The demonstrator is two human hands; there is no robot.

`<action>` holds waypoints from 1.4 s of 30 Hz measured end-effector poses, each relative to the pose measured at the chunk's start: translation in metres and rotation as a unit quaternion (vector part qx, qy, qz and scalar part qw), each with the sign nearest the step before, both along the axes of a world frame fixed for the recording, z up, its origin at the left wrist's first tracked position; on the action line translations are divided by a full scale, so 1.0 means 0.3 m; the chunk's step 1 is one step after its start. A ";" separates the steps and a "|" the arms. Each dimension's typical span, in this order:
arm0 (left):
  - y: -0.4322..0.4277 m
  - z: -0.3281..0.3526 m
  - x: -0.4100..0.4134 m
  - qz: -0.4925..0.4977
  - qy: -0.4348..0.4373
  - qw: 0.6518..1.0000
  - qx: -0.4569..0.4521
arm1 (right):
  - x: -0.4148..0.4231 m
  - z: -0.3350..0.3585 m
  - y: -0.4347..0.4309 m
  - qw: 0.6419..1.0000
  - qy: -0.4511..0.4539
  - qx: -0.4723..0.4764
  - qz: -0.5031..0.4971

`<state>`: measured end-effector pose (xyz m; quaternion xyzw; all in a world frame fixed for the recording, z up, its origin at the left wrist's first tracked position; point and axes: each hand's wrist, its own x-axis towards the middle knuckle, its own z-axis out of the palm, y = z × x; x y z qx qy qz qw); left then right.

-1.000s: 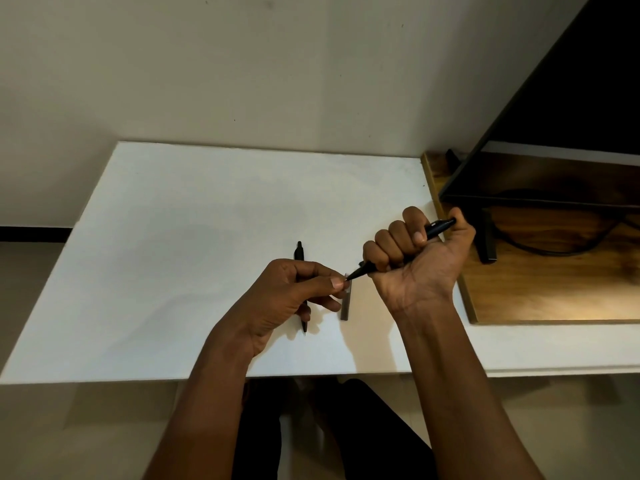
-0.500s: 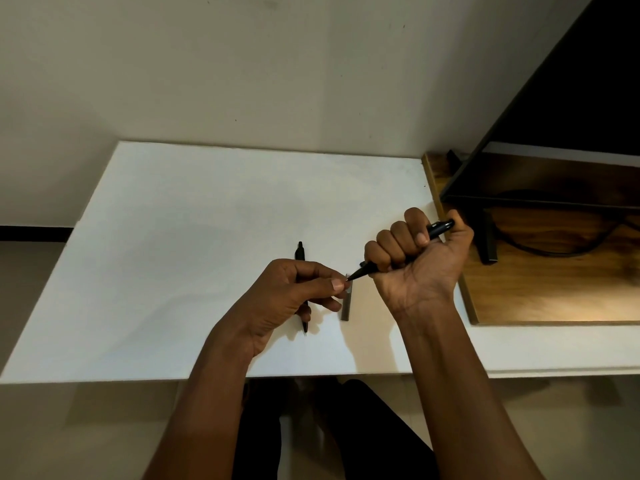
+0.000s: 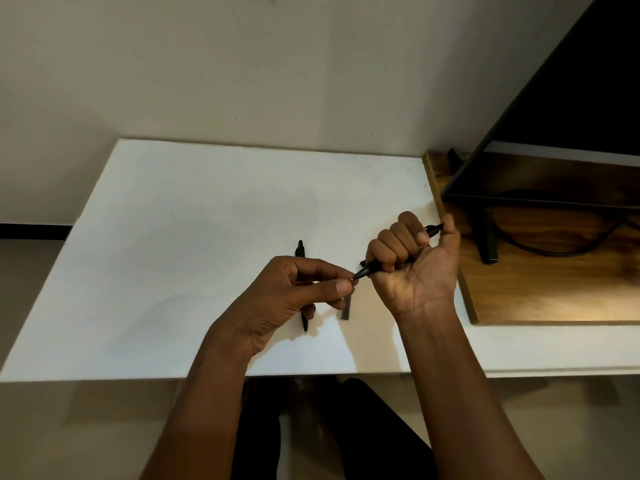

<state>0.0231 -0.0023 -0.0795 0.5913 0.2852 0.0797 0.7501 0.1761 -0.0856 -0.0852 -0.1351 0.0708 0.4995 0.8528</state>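
My right hand [image 3: 415, 268] grips a black pen [image 3: 370, 268] in a fist above the white table [image 3: 173, 237], its tip pointing left and down. My left hand [image 3: 287, 303] pinches at the pen's tip with thumb and forefinger; what it holds there is too small to make out. A second black pen [image 3: 300, 250] lies on the table, mostly hidden under my left hand. A short grey strip [image 3: 346, 309] lies on the table between the two hands.
A wooden board [image 3: 554, 289] lies on the table's right side. On it stands a dark monitor [image 3: 571, 98] on a black stand [image 3: 486, 239], with a cable [image 3: 561, 251] beside it. The wall runs behind the table.
Both hands stay nearly in place. My right fist has shifted very slightly to the left along the pen.
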 end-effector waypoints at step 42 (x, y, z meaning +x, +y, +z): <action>0.007 -0.014 -0.009 0.002 0.034 0.999 0.023 | -0.011 0.027 0.005 0.996 -0.073 -0.057 -0.003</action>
